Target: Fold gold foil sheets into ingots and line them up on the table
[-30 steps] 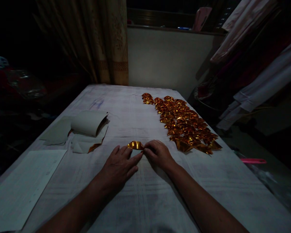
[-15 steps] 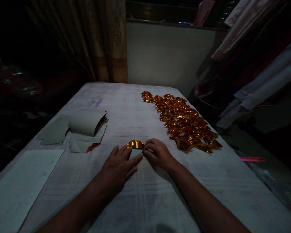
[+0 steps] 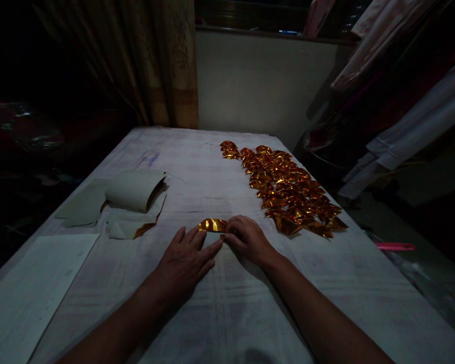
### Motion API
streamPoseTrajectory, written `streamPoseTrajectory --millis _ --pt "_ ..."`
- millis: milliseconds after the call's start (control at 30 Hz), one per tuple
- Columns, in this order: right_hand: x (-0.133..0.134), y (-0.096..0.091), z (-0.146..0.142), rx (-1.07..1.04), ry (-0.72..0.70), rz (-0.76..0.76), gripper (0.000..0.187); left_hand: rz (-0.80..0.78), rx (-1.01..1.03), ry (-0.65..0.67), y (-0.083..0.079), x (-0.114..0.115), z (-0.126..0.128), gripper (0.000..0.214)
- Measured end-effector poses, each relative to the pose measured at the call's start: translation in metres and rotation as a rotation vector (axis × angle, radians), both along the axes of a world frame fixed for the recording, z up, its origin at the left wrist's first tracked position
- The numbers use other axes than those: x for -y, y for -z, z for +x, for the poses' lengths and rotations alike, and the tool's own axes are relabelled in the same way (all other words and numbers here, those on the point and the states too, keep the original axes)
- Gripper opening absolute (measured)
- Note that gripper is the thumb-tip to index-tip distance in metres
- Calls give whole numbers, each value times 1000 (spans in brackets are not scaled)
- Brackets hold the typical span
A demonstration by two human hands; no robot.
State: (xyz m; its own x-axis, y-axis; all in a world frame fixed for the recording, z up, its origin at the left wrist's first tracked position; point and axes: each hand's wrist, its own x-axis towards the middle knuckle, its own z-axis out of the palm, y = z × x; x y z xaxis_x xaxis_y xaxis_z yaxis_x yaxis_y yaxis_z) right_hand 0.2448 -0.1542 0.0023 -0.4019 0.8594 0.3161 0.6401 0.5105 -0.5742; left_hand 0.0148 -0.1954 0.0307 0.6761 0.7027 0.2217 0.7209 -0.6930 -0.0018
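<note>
A small piece of shiny gold foil paper (image 3: 211, 225) lies on the cloth-covered table (image 3: 227, 298) just ahead of both hands. My left hand (image 3: 185, 260) rests flat with fingers stretched out, their tips touching the foil's near edge. My right hand (image 3: 246, 238) is curled, its fingertips pinching the foil's right end. A long spread of several folded gold foil pieces (image 3: 288, 194) lies to the right of my hands.
A stack of pale sheets with a curled top sheet (image 3: 134, 194) sits at the left, gold showing under its edges. A flat white sheet (image 3: 34, 288) lies at the near left. Curtain (image 3: 163, 60) and hanging clothes (image 3: 402, 111) border the table. A pink object (image 3: 394, 246) lies beyond the right edge.
Both hands stay in place on the foil piece, which now looks slightly flatter. The view has shifted a little.
</note>
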Motion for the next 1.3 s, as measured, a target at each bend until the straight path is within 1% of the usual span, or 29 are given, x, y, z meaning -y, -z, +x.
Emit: streamPoseTrajectory --millis 133,333,467,633,767,900,1033,1133,1300 --pt "0 2 -2 -19 67 3 10 1 -11 2 0 -1 0 43" --pt "2 1 -2 -10 76 5 8 -49 2 -15 -3 0 2 43" --pt "3 -1 -5 25 116 8 8 -70 -18 -27 -5 -1 2 45" --pt "5 2 -9 44 168 29 9 -74 -25 -25 -7 -1 3 47" --pt "5 3 -10 55 173 32 10 -87 -46 -16 -8 -1 3 41" --pt "6 0 -9 29 157 29 9 -80 -47 -29 -7 -1 3 41" --pt "7 -1 -8 15 139 21 5 -61 -39 -14 -7 -2 4 41" --pt "7 -1 -8 33 156 21 9 -46 -42 -14 -7 -3 4 42" --pt "7 0 -11 57 186 21 11 -70 -71 -23 -8 -2 5 45"
